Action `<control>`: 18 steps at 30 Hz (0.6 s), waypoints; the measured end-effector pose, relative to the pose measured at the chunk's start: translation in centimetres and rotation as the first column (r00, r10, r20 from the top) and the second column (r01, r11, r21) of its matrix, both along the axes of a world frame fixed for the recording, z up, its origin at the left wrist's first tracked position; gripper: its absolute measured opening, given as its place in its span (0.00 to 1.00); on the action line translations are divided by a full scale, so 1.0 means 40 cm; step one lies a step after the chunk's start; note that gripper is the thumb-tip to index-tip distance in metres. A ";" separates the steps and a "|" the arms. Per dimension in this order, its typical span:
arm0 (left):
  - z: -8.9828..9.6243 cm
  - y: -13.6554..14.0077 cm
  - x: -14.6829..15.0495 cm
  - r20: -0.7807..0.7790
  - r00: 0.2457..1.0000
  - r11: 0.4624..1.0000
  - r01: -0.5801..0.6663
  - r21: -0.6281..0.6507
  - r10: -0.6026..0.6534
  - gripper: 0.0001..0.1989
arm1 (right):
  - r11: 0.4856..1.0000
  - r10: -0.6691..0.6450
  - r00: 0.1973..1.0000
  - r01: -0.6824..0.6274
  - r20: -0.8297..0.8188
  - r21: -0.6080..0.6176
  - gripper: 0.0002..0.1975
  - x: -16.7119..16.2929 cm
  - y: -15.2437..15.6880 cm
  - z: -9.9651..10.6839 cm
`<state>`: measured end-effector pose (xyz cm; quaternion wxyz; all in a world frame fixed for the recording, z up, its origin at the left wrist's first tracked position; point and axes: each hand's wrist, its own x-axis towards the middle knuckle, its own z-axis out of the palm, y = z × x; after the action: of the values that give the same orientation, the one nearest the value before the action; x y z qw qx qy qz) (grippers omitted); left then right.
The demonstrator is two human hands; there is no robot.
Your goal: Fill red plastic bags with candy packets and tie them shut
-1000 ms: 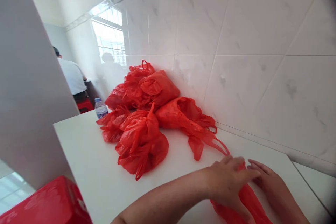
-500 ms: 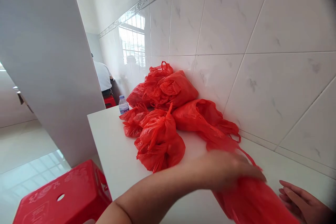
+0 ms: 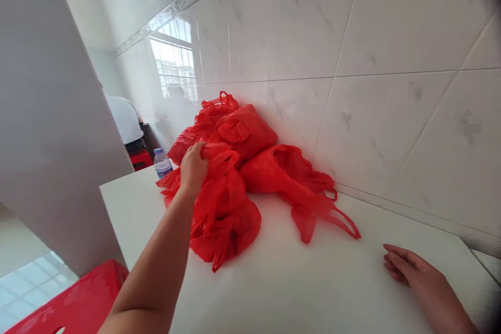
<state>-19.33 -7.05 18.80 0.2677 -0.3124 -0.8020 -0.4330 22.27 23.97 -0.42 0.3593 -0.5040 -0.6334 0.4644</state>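
My left hand (image 3: 194, 164) reaches across the table to the pile of red plastic bags. Its fingers are closed on a loose red plastic bag (image 3: 219, 155), pressed down on top of the others. Just below is a bulging, knotted red bag (image 3: 230, 219). Right of it, an open-mouthed red bag (image 3: 270, 169) lies with its handles stretched along the table. Fuller red bags (image 3: 250, 128) are heaped behind, against the wall. My right hand (image 3: 417, 274) rests at the right side of the table, fingers loosely extended, holding nothing.
The white table (image 3: 297, 287) runs along a tiled wall (image 3: 305, 115). A plastic bottle (image 3: 162, 164) stands at its far left corner. A red stool (image 3: 74, 302) is at the lower left, beside a grey partition (image 3: 58, 141). A person in a white top (image 3: 121, 117) sits beyond.
My left hand has carried the red bag from the right front of the table to the pile on the left. The view has shifted right; my right hand stays by the table.
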 end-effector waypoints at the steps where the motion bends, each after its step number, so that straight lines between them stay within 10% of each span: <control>1: -0.025 -0.003 -0.020 0.052 0.998 0.998 0.027 -0.049 -0.025 0.20 | 0.999 0.007 1.000 -0.006 0.014 -0.034 0.24 -0.005 -0.014 0.017; 7: -0.069 0.010 -0.037 0.103 0.989 0.990 0.116 -0.081 -0.107 0.22 | 0.999 0.026 0.999 -0.024 0.041 -0.047 0.24 -0.030 -0.053 0.059; 12: -0.022 0.072 0.118 -0.057 0.976 0.975 0.214 0.054 -0.210 0.24 | 0.999 0.027 0.991 -0.030 0.134 0.022 0.21 -0.038 -0.065 0.058; 18: -0.179 0.270 0.353 0.214 0.697 0.665 0.717 -0.210 -0.685 0.14 | 0.980 -0.030 0.972 -0.018 0.234 0.200 0.19 -0.061 -0.103 0.066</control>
<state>-5.22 3.75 11.63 -0.0132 -0.6053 -0.6861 -0.4033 19.85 19.84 2.21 0.3319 -0.5186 -0.7137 0.3339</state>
